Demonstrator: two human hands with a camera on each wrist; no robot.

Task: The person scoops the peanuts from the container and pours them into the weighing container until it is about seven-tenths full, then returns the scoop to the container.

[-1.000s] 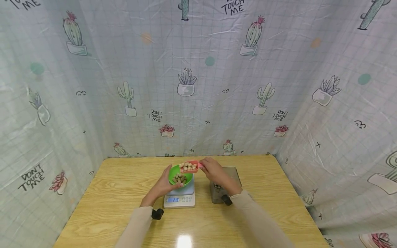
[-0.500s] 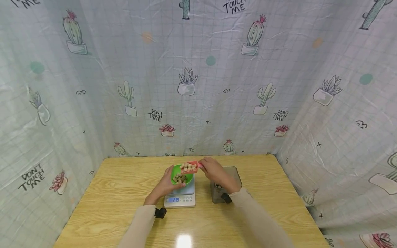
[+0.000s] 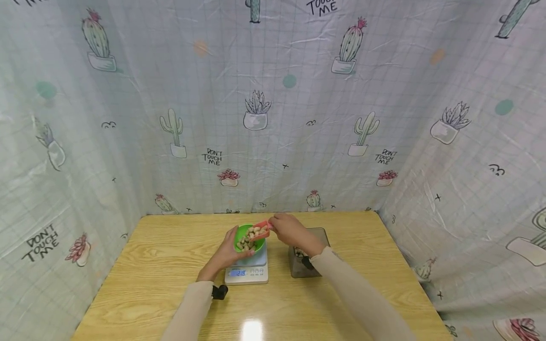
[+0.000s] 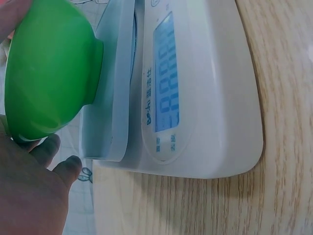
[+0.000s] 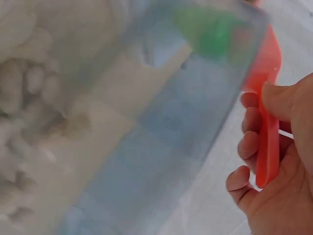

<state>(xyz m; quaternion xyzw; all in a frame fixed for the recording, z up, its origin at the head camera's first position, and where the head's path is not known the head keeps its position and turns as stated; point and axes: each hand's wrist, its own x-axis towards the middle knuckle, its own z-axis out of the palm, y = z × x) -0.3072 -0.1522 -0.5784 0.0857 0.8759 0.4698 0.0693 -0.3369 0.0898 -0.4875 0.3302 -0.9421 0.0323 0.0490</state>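
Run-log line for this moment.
left hand: holds green bowl | right hand: holds red scoop over bowl | peanuts: in bowl, scoop | scale: beneath bowl

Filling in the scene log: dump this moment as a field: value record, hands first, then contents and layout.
Left hand: holds green bowl
Right hand: grips red scoop by its handle
Scoop load: nuts, scoop over the bowl
Bowl: nuts inside; over scale, full contact unclear
Display: lit, reading unclear
Box: translucent, nuts inside, right of scale
Surface: wood-grain table
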